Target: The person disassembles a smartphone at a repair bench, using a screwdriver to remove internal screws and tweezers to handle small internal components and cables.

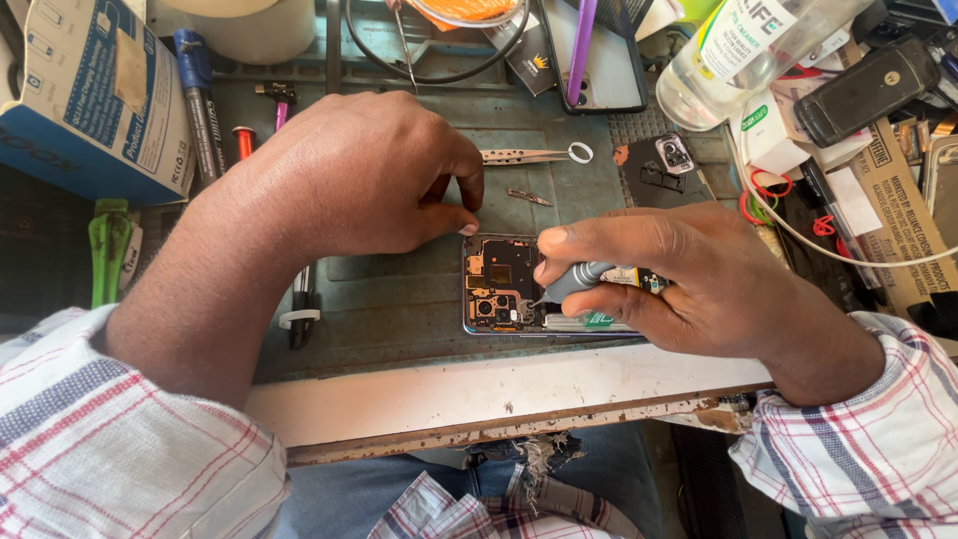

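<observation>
An opened phone (499, 284) lies on the green work mat (399, 299) with its circuit board and camera modules exposed. My right hand (689, 284) grips a small grey screwdriver (577, 281), its tip down on the board near the cameras. My left hand (349, 175) rests on the mat beside the phone, thumb and forefinger pinched at the phone's top left corner. I cannot tell if something tiny sits between those fingers.
Metal tweezers (524, 156) and a small metal part (529, 198) lie behind the phone. A removed dark cover piece (664, 170), a clear bottle (733, 55), another phone (866, 88), a blue box (85, 95), pens and cables crowd the bench. The white table edge (499, 394) runs in front.
</observation>
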